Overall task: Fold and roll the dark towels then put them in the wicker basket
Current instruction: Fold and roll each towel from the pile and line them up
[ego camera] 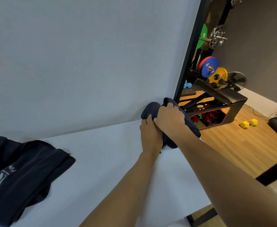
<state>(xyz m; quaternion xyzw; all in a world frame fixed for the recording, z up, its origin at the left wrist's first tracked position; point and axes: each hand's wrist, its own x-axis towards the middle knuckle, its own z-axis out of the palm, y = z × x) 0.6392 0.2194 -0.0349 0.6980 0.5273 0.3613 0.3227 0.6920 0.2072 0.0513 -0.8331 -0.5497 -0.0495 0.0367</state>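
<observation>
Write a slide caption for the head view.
Left hand and right hand grip a bundled dark towel at the table's right edge; another dark towel lies crumpled at left.

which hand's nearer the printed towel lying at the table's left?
Left. The left hand grips the bundled towel on the side toward the printed towel; the right hand holds the same bundle farther right. Neither touches the printed towel.

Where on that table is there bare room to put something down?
The middle of the white table is bare, between the crumpled dark lettered towel at the left and the bunched dark towel held at the far right edge. Both those ends are crowded.
</observation>
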